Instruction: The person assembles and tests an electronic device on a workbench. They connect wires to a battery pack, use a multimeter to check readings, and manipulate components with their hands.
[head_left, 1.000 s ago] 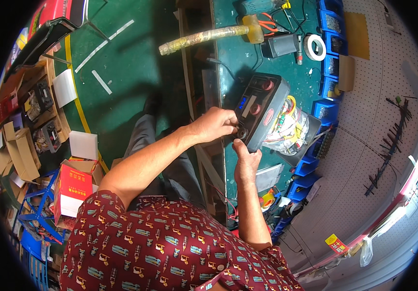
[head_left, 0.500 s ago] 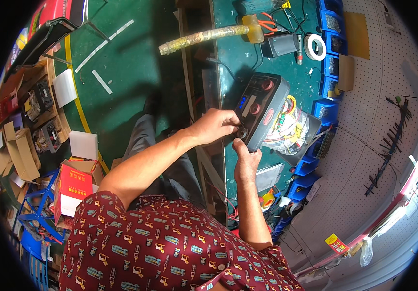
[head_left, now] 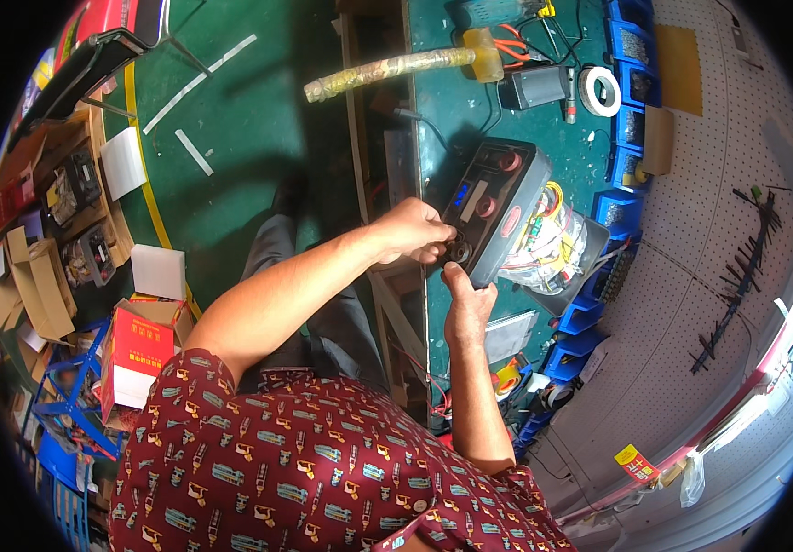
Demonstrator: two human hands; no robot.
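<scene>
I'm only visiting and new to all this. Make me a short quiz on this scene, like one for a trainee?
1. What colour glows on the display of the device? A) Red B) Blue C) Green
2. True or false: the handle of the mallet juts past the edge of the bench.
3. Fill in: the hand lower in the picture is the person's ____.

Key: 1. B; 2. True; 3. right.

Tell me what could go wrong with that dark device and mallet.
The mallet juts past the edge of the workbench; a bump might knock it off. The wires bunched beside the dark device could snag if it is turned. Its blue display is lit, so power may be on near the left hand.
</scene>
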